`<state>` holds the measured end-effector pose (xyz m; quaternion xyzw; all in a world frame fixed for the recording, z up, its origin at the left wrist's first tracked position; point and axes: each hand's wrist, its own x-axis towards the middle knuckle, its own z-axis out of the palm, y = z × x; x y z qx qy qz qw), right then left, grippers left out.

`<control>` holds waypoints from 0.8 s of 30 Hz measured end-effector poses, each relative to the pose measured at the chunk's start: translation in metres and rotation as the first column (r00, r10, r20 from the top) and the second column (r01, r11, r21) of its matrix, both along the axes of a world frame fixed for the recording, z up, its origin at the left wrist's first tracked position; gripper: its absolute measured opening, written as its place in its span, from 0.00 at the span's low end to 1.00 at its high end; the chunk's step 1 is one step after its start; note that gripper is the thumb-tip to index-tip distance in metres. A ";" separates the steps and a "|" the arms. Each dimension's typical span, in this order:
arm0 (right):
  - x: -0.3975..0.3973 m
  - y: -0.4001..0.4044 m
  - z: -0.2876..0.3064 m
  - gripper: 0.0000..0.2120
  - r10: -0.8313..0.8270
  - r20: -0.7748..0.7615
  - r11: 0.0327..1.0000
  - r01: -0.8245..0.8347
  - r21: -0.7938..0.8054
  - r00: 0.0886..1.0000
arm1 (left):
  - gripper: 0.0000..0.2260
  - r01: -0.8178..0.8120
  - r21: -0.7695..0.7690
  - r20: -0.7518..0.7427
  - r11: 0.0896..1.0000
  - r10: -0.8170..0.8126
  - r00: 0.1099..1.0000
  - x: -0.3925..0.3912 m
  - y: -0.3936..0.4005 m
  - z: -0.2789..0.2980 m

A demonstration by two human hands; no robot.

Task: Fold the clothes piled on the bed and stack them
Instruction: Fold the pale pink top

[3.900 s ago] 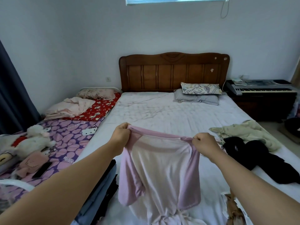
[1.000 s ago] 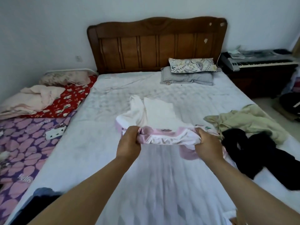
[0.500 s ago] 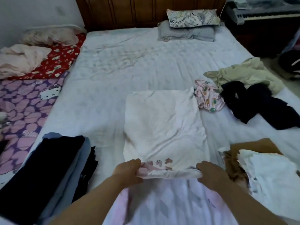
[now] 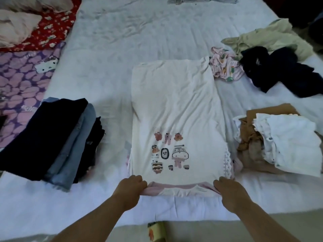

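The white cotton T-shirt with the pink neckline and small cartoon print (image 4: 176,109) lies flat, face up, in the middle of the white quilted bed (image 4: 108,55), sleeves tucked under, collar end at the near edge. The left hand (image 4: 132,186) pinches the collar's left corner with curled fingers; the right hand (image 4: 229,190) grips the right corner the same way. To the left sits a folded stack of dark and blue denim clothes (image 4: 52,138); to the right, a stack of white and tan garments (image 4: 279,140). Farther back on the right lies a loose heap: a pink patterned piece (image 4: 224,69), black clothes (image 4: 277,69), a pale green garment (image 4: 267,37).
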<state>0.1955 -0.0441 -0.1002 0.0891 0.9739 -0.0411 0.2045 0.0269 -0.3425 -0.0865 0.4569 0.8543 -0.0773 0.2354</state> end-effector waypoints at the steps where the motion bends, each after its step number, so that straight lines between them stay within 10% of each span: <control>1: 0.002 -0.006 0.005 0.25 0.036 0.037 0.998 -0.038 0.042 0.999 | 0.18 0.020 -0.002 0.016 1.000 -0.020 1.000 0.006 -0.003 -0.007; 8: 0.039 -0.029 -0.033 0.08 -0.033 0.038 0.991 0.038 -0.126 0.999 | 0.14 -0.311 0.069 0.299 0.948 0.278 0.913 0.052 -0.027 -0.041; 15: 0.004 -0.079 -0.052 0.04 0.056 -0.103 0.988 -0.070 -0.140 0.993 | 0.12 -0.847 0.317 0.255 0.427 0.822 0.510 0.022 -0.045 -0.064; 24: -0.065 -0.143 -0.080 0.10 -0.013 -0.282 0.959 -0.067 -0.274 0.959 | 0.14 -0.987 0.151 0.516 0.048 0.848 0.120 -0.034 -0.014 -0.100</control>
